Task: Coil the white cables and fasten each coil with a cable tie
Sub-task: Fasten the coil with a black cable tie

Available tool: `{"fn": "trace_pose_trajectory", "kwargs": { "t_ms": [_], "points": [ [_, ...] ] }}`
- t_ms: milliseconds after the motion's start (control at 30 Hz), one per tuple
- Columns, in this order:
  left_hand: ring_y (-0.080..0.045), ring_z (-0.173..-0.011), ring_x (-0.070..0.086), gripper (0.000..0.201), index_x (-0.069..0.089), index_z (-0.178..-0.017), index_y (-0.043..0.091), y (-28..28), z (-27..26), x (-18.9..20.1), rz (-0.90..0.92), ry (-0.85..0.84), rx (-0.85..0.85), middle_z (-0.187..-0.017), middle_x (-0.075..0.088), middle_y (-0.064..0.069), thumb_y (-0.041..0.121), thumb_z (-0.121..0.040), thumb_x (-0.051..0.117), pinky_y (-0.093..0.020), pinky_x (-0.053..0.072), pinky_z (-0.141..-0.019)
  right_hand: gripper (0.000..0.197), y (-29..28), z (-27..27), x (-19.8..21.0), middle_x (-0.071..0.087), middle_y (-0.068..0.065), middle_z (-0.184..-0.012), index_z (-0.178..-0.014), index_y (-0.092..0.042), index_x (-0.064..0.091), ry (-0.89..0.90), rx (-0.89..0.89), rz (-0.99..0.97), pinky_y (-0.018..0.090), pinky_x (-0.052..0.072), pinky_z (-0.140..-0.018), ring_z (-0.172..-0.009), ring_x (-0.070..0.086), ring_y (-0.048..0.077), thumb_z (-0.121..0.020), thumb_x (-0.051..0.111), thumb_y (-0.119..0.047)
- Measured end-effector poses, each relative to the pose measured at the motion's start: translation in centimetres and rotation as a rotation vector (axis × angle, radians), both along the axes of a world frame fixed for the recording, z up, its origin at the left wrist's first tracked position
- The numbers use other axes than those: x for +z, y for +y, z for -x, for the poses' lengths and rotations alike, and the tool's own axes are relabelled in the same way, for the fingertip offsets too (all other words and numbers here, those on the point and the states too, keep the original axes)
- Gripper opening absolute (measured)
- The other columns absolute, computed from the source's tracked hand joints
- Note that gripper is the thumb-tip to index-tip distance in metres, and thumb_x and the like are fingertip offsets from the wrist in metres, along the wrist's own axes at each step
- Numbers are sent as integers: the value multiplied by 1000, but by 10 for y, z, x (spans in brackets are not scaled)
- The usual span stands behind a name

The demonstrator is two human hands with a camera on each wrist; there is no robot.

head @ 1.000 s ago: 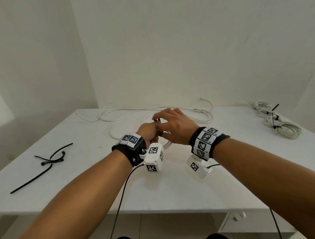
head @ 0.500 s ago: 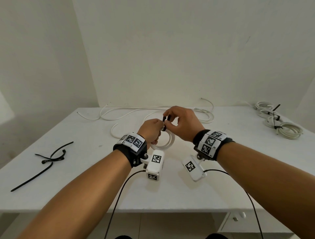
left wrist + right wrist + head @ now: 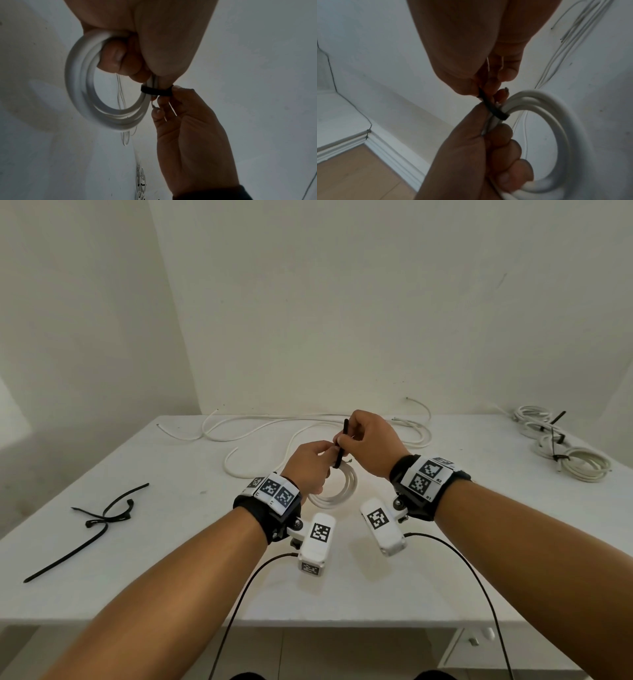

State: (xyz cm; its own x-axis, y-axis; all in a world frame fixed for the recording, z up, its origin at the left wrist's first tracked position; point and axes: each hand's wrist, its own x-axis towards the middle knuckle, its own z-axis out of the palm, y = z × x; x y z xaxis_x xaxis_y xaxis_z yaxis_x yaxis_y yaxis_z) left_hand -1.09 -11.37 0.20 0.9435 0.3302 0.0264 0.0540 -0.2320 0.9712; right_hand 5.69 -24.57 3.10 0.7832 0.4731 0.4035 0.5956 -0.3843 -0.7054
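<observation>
Two hands working above white table [image 3: 178, 570]: left hand [image 3: 308, 465] curling fingers around coiled white cable [image 3: 337, 491], holding it just off the tabletop; right hand [image 3: 371, 445] pinching black cable tie [image 3: 342, 441], looped around the coil's strands beside the left fingertips.

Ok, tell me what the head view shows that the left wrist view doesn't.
Only the head view: spare black cable ties at the table's left, and the tie's free tail above the right hand. Only the left wrist view: left fingers hooked through the coil. Both: the left hand holding the white coil, black cable tie around it.
</observation>
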Motion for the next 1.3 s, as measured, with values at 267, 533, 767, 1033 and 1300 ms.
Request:
{"fn": "trace_pose_trajectory", "kwargs": {
  "t_ms": [267, 533, 767, 1033, 1300],
  "points": [
    [-14, -43, 29, 26, 76, -91, 13, -1, -1, 0, 31, -31, 65, -51, 43, 3, 22, -96, 52, -23, 24, -46, 15, -1, 3, 2, 74, -1, -83, -80, -16, 57, 62, -14, -64, 39, 58, -77, -77, 71, 15, -89, 67, -22],
    [-17, -43, 32, 21, 74, -70, 16, 5, 0, 6, 164, -38, 221, -51, 41, -1, 21, -86, 62, -21, 27, -42, 16, 7, 17, 1, 69, -1, -72, -101, -14, 67, 125, 41, -196, 29, 54, -66, -67, 64, 16, -99, 51, -13],
    [-17, -44, 27, 22, 70, -65, 14, 5, 0, 3, 106, -74, 248, -52, 38, -3, 15, -84, 59, -25, 21, -48, 29, 13, 17, 6, 60, 6, -73, -87, 1, 65, -305, -6, 343, 34, 44, -66, -68, 53, 22, -100, 42, -11],
    [-20, -49, 25, 30, 52, -59, 11, 10, -3, -5, -82, -104, 255, -51, 32, -2, 19, -87, 58, -29, 21, -52, 16, 17, 19, 2, 62, 3, -83, -82, -16, 54, -454, 39, 709, 32, 46, -68, -71, 46, 20, -94, 45, -15],
    [-22, -49, 37, 40, 56, -47, 16, 10, 3, 0, -263, -113, 231, -40, 42, 6, 17, -87, 58, -31, 29, -52, 22, 14, 29, 6, 55, 4, -79, -81, -12, 54, -377, 0, 630, 32, 41, -67, -76, 53, 24, -99, 43, -16]
  ]
}}
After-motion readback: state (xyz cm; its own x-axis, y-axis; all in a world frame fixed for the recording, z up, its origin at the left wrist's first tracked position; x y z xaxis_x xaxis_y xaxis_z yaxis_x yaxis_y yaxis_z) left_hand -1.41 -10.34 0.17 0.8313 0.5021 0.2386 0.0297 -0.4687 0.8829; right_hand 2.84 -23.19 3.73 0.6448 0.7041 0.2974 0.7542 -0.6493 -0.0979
